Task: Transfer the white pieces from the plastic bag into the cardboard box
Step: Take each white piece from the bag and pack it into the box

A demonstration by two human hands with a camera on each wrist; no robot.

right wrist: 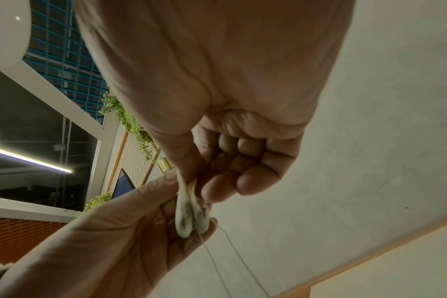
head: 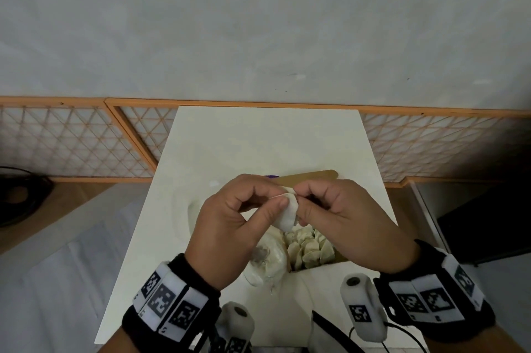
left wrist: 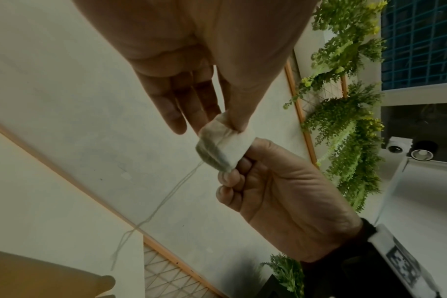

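Both hands hold one white piece (head: 288, 210) in the air above the cardboard box (head: 342, 260). My left hand (head: 279, 197) pinches its left edge between thumb and fingers. My right hand (head: 300, 199) pinches its right edge, the other fingers curled. In the left wrist view the white piece (left wrist: 223, 148) looks like a small filled pouch with thin threads (left wrist: 166, 201) hanging from it. The right wrist view shows the white piece (right wrist: 191, 215) edge-on between both hands. Several white pieces (head: 311, 247) lie in the box. The clear plastic bag (head: 268, 262) lies crumpled just left of the box.
The box and bag sit on a narrow white table (head: 258, 145). The box's open tan flap (head: 309, 176) stands behind my hands. An orange lattice fence (head: 86, 142) runs behind the table below a grey wall. Green plants (left wrist: 350, 131) hang off to one side.
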